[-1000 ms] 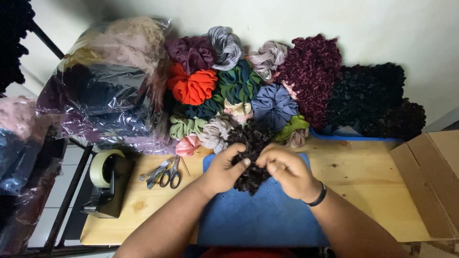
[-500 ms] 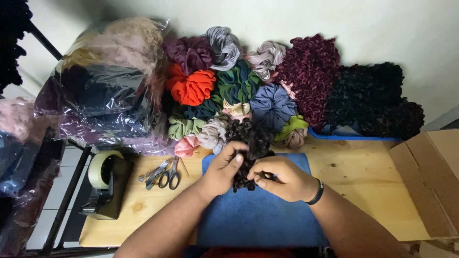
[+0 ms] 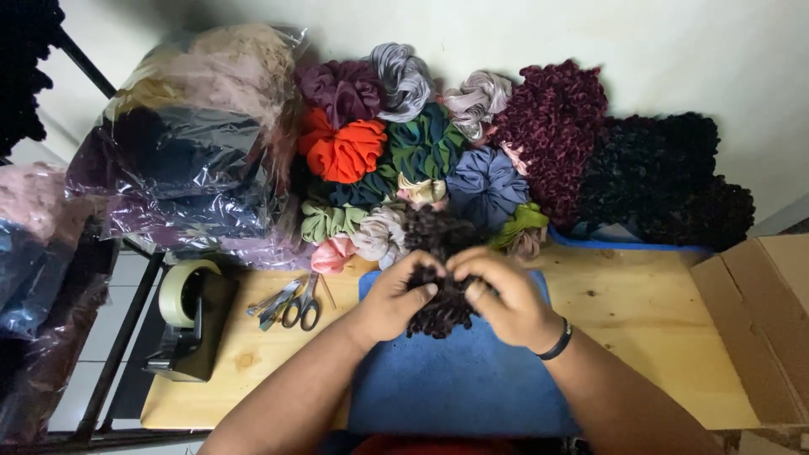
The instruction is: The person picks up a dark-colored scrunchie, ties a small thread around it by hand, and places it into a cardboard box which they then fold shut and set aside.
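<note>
Your left hand and right hand meet at the middle of the view, both closed around a dark brown ruffled scrunchie. The left fingers curl over its left side, and the right fingers pinch its upper right edge, so the fabric bunches between your palms. A black band circles your right wrist. The scrunchie sits just above a blue cloth that lies flat on a pale wooden table, under both wrists. Left of the cloth, near your left hand, a pair of scissors rests beside a smaller snipping tool. Farther left, at the table's corner, stands a tape dispenser with a pale roll. Behind your hands, against the wall, a heap of scrunchies fills the back of the table: an orange one, a dark green one, a grey one, a blue-grey one, a light green one and a pink one. To their right lie stacks of maroon scrunchies and black scrunchies. Clear plastic bags stuffed with fabric fill the upper left. A cardboard box sits at the table's right edge.
</note>
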